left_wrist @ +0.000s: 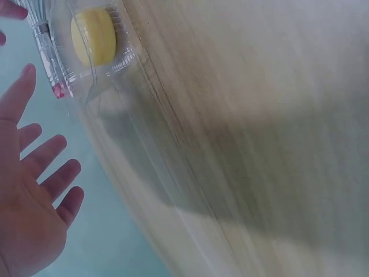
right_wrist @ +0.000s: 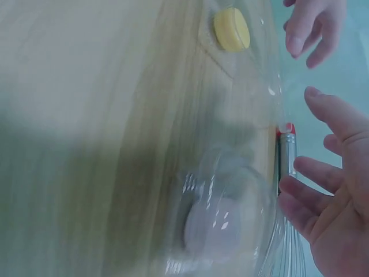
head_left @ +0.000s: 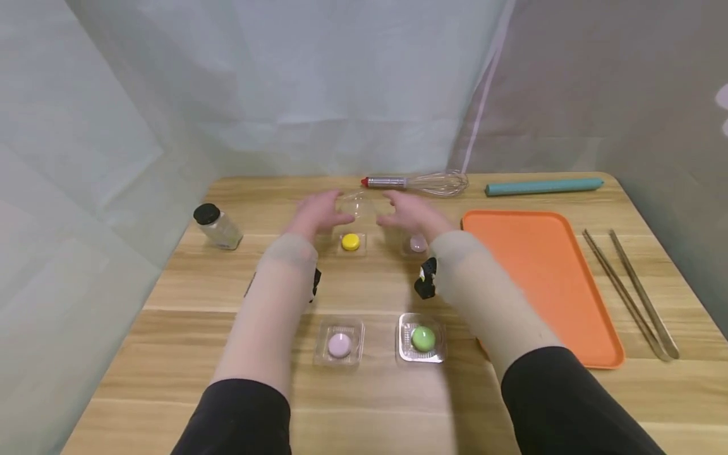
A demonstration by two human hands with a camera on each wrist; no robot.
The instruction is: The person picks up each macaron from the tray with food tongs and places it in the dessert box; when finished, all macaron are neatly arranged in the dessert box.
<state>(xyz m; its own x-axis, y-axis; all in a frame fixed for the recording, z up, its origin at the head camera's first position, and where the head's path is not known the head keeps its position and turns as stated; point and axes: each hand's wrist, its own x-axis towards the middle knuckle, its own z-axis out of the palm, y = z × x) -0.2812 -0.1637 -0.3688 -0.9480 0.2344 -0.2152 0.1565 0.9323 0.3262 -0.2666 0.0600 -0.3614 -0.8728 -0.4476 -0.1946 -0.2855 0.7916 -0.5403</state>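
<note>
Over the back of the table, my left hand (head_left: 318,213) and my right hand (head_left: 411,215) face each other with fingers spread, nothing held in either. Between and just below them sits a yellow macaron (head_left: 350,242) in a small clear plastic box, its transparent lid (head_left: 357,205) raised behind it. A pale purple macaron (head_left: 418,243) lies in another clear box under my right hand; in the right wrist view, clear plastic covers it. Closer to me, a lilac macaron (head_left: 339,345) and a green macaron (head_left: 423,339) rest in their own clear boxes.
A whisk (head_left: 418,182) lies along the back edge, with a teal rod (head_left: 544,186) to its right. On the right are an orange tray (head_left: 546,284) and metal tongs (head_left: 631,294). A black-capped jar (head_left: 218,227) stands at the left.
</note>
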